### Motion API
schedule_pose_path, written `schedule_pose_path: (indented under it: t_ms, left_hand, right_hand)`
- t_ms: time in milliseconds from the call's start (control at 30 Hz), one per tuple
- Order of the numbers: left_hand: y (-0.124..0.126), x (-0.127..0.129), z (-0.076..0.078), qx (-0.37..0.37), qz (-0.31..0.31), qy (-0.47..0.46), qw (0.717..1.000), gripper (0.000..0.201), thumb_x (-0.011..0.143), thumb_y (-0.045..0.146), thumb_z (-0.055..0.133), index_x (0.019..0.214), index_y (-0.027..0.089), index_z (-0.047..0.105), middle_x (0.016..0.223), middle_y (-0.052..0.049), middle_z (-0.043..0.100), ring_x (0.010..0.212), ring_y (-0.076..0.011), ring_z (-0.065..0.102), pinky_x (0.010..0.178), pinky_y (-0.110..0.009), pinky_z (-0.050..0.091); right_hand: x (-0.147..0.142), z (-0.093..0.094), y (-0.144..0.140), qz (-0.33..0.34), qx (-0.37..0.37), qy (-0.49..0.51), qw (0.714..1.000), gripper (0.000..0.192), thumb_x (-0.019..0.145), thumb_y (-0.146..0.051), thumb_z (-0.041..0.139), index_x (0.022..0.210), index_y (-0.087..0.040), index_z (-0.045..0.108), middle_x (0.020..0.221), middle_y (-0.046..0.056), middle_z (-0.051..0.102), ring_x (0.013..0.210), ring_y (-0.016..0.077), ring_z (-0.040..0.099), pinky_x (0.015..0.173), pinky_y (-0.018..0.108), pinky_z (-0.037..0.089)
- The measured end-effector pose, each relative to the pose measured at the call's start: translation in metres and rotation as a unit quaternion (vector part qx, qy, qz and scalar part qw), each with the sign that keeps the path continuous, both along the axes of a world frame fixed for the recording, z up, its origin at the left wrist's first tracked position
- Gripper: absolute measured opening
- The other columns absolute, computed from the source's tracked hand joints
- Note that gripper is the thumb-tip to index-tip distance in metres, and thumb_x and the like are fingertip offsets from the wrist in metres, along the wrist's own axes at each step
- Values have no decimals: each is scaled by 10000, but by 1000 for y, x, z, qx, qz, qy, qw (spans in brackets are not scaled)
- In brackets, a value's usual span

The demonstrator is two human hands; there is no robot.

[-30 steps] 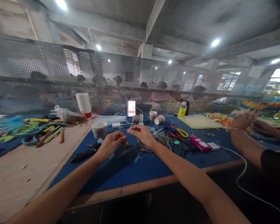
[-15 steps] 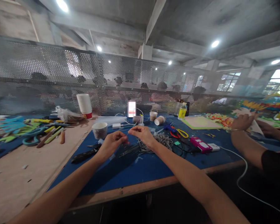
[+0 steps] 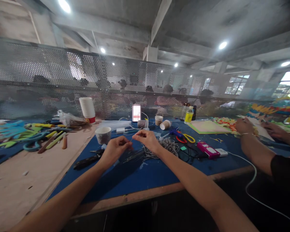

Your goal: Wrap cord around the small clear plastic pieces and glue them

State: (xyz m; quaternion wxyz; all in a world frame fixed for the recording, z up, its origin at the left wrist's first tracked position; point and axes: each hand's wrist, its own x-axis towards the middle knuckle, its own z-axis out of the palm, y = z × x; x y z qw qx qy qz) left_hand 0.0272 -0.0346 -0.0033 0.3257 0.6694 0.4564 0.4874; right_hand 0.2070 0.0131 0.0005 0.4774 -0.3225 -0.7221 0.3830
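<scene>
Blue mat (image 3: pixel 106 187) lies lower centre, pale wooden board (image 3: pixel 16 196) with scraps (image 3: pixel 25 173) lower left. Perforated screen (image 3: pixel 106 69) crosses mid-frame under a concrete ceiling (image 3: pixel 195 22). My left hand (image 3: pixel 116 149) and right hand (image 3: pixel 147 140), fingertips closed, pinch a thin strand (image 3: pixel 131 140) at frame centre, above the mat.
</scene>
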Motion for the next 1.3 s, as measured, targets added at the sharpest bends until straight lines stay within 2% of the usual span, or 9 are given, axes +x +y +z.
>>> schedule_pose_path:
  t_ms: [267, 467, 633, 733, 933, 1200, 1300]
  left_hand:
    - [-1, 1, 3, -40, -104, -11, 994, 295, 810, 460, 628, 736, 179, 680, 721, -60, 732, 673, -190, 640, 706, -313, 475]
    - [-4, 4, 6, -36, -36, -34, 998, 252, 694, 408, 754, 687, 181, 645, 668, -39, 708, 662, -189, 636, 686, -304, 466]
    - [-6, 1, 8, -42, -93, -51, 993, 242, 802, 411, 662, 732, 179, 649, 712, -53, 724, 672, -168, 608, 709, -302, 450]
    - [-5, 0, 6, -64, -123, -72, 988, 249, 837, 414, 627, 767, 177, 654, 761, -57, 736, 706, -162, 612, 745, -300, 449]
    - [-2, 1, 3, -60, -64, -77, 993, 238, 734, 382, 745, 731, 169, 640, 686, -31, 708, 647, -152, 607, 662, -273, 429]
    - [-3, 0, 4, -67, -119, -54, 989, 264, 810, 418, 654, 742, 163, 653, 738, -63, 739, 684, -162, 612, 731, -296, 438]
    - [0, 1, 2, -68, -92, -46, 992, 243, 768, 405, 697, 739, 166, 656, 733, -51, 735, 684, -169, 619, 715, -294, 434]
  right_hand:
    - [2, 1, 0, 15, -13, 17, 1000, 305, 726, -463, 726, 820, -173, 724, 759, 25, 687, 722, 150, 597, 684, 271, 455]
    - [0, 1, -1, 26, -31, 42, 998, 287, 704, -445, 750, 798, -176, 721, 755, 21, 686, 713, 140, 591, 689, 271, 452]
    - [0, 4, -4, 39, -87, 64, 993, 280, 687, -438, 758, 785, -181, 713, 764, 16, 676, 674, 122, 556, 600, 246, 420]
    - [1, 5, -5, 43, -89, 68, 993, 289, 694, -447, 754, 790, -177, 711, 749, 4, 659, 667, 110, 539, 591, 236, 406]
    - [0, 3, -2, 41, -45, 58, 996, 254, 691, -404, 763, 750, -163, 706, 736, 7, 669, 705, 123, 576, 686, 252, 442]
    - [2, 4, -3, 42, -38, 41, 998, 273, 706, -427, 749, 762, -162, 713, 756, 15, 680, 723, 134, 582, 703, 262, 438]
    - [1, 4, -3, 38, -41, 42, 998, 274, 708, -427, 749, 750, -160, 705, 736, 10, 668, 694, 125, 563, 675, 256, 423]
